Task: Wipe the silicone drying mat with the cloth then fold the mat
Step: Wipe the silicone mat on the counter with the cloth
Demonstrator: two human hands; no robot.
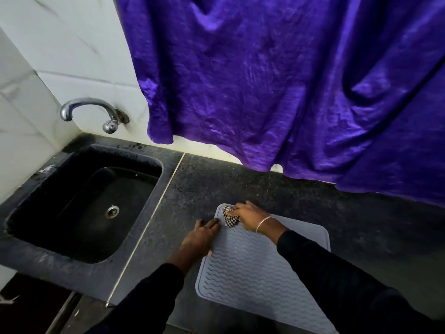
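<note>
Grey mat (252, 273) under checked cloth (229, 219)

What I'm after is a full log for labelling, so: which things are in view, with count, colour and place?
silicone drying mat: one, grey-blue, flat on the countertop right of the sink
cloth: one, black-and-white checked, bunched on the mat's far left corner
countertop: one, dark speckled, across the lower frame
sink: one, black, set into the countertop at left
drain: one, metal, in the sink floor
tap: one, chrome, on the wall above the sink
wall tiles: several, white, upper left
fabric sheet: one, purple, hanging behind the countertop
bracelet: one, silver, right wrist
left hand: fingers flat at the mat's left edge
right hand: holds the cloth on the mat
</note>
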